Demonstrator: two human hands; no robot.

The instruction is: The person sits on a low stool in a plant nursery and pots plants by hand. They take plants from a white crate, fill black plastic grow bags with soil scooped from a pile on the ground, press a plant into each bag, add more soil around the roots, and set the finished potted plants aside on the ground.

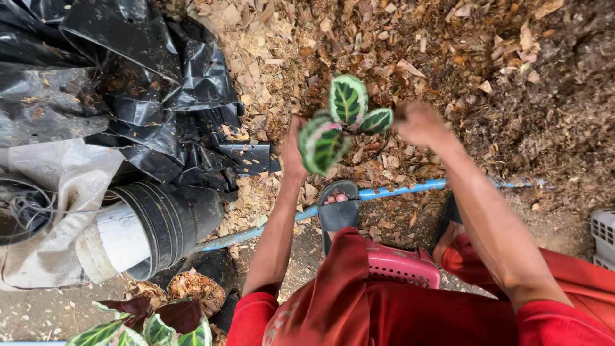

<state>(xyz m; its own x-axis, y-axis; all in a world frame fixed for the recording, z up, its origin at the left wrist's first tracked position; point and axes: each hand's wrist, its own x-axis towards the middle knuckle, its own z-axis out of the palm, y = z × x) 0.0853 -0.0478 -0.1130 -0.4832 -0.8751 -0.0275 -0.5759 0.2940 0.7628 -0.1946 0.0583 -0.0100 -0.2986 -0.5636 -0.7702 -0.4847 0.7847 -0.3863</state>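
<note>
— Where's the small plant (pixel 336 125)?

— Held up over the wood-chip heap (pixel 397 57), in the middle of the scene, so its roots hang free. The left hand (pixel 293 148) is closed round its base from the left; the right hand (pixel 419 123) is curled shut at its right (whether it pinches a stem, I cannot tell).

— And nearby?

— Stacked black pots (pixel 160 224) lie at the near left, in reach.

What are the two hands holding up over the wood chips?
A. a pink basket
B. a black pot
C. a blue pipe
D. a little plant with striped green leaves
D: the left hand and right hand hold a little plant with green, pale-edged striped leaves between them, above the wood chips.
</note>
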